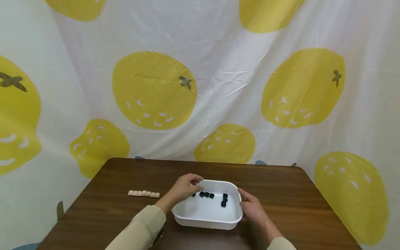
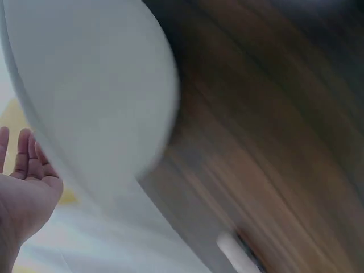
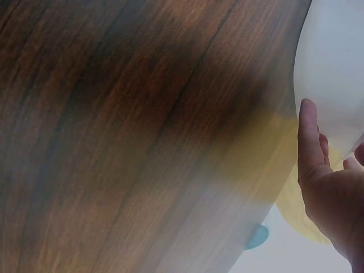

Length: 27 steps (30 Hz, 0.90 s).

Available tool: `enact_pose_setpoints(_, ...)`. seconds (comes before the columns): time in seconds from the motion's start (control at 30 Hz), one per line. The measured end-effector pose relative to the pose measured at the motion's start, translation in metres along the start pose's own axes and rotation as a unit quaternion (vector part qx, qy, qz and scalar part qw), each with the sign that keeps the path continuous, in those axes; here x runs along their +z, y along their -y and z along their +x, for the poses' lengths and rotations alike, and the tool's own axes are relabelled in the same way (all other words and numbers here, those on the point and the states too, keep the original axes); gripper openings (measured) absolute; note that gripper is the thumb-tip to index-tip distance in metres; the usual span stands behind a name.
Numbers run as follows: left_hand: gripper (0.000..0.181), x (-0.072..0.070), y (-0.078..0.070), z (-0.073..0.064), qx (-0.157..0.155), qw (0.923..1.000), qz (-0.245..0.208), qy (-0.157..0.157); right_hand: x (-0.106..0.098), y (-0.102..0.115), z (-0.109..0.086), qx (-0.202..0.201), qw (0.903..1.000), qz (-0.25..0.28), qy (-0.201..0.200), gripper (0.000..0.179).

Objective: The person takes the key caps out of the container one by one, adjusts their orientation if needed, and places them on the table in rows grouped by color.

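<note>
A white plastic basin [image 1: 203, 223], rounded at the corners, is in the middle of the head view. Inside it lie several small black square pieces [image 1: 207, 194] that look like keycaps, some in a short row and some clustered at the right. My right hand [image 1: 253, 208] holds the basin's right side, thumb at the rim and fingers against the outer wall. Over the basin's back left part is my left hand [image 1: 186, 185], its fingers loosely bent. The left wrist view shows this hand [image 2: 28, 193] beside the basin wall, with nothing visible in it.
A row of several pale pink keycap-like pieces [image 1: 143, 193] lies on the brown wooden table [image 1: 290, 194], left of the basin. Behind the table's far edge hangs a white curtain [image 1: 225, 83] printed with yellow fruit.
</note>
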<state>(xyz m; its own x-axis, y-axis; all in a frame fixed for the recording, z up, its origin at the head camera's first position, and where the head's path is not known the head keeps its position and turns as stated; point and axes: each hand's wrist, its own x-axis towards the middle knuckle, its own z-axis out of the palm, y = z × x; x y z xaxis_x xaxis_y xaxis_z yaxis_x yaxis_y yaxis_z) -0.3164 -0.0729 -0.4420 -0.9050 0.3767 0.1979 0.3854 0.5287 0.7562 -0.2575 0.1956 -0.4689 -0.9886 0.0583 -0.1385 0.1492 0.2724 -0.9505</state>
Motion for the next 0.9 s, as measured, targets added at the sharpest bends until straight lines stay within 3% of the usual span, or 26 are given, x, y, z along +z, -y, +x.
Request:
enact_pose_setpoints(0.2, 0.031, 0.037, -0.015, 0.013, 0.011, 0.9997, -0.007, 0.019, -0.001, -0.001, 0.004, -0.007, 1.0000, 0.004, 0.004, 0.054)
enact_pose_setpoints(0.43, 0.026, 0.070, -0.016, 0.022, 0.006, 0.9993, 0.007, 0.037, 0.000, -0.003, 0.004, -0.005, 1.0000, 0.006, -0.003, 0.053)
enact_pose_setpoints(0.73, 0.026, 0.089, -0.014, 0.026, -0.044, 0.9959, 0.054, 0.057, -0.001, -0.004, 0.001, -0.006, 1.0000, 0.006, -0.002, 0.053)
enact_pose_setpoints(0.9, 0.024, 0.093, -0.015, 0.028, -0.049, 0.9920, 0.098, 0.063, -0.001, -0.003, 0.001, -0.006, 1.0000, 0.007, -0.003, 0.054)
